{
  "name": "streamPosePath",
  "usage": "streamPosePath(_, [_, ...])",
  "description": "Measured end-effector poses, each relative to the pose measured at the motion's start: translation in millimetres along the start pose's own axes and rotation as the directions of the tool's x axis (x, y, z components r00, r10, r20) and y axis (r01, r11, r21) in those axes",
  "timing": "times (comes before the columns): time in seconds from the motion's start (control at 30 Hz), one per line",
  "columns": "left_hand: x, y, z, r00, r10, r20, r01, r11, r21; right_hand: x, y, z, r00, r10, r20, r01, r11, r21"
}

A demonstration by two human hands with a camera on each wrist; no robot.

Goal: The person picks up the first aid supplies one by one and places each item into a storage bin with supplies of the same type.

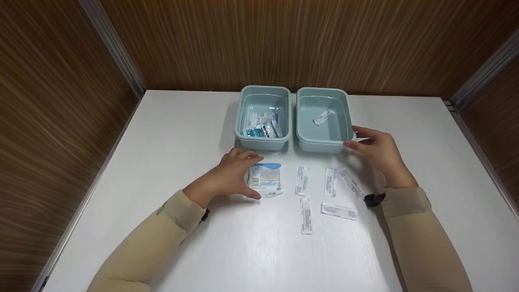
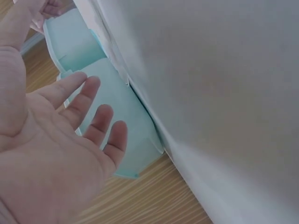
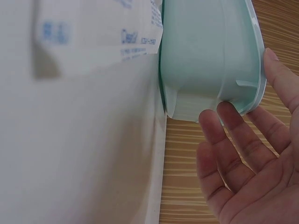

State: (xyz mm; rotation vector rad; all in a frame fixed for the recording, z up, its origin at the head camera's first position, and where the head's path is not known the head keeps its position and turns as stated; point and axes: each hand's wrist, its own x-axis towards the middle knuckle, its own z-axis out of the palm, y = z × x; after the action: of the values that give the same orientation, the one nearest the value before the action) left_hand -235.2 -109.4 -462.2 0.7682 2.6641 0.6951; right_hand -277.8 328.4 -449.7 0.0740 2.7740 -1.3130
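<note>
A flat white-and-blue packet (image 1: 265, 178) printed "Surgical" lies on the table. My left hand (image 1: 233, 172) is around its left side, thumb near the lower edge and fingers by the upper one. In the left wrist view the left hand's fingers (image 2: 91, 100) are apart and slightly bent, gripping nothing. With its fingertips my right hand (image 1: 377, 152) touches the near right corner of the right pale-green box (image 1: 322, 147). The right wrist view shows the thumb (image 3: 275, 70) against that box's rim. One narrow white sachet (image 1: 324, 117) lies inside this box.
Left of that box stands a matching box (image 1: 263, 144), holding a white packet (image 1: 256, 118) and a teal-and-white packet (image 1: 265, 129). Several narrow white sachets (image 1: 330, 182) lie in front of the boxes. A wood-grain panel (image 1: 275, 44) rises behind the white table (image 1: 182, 134).
</note>
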Motion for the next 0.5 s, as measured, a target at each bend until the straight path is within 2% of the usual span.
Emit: streamPosePath(0.5, [3.6, -2.0, 4.8, 0.998, -0.033, 0.048, 0.031, 0.999, 0.040, 0.3, 0.8, 0.0, 1.000, -0.008, -0.007, 0.008, 1.000, -0.016])
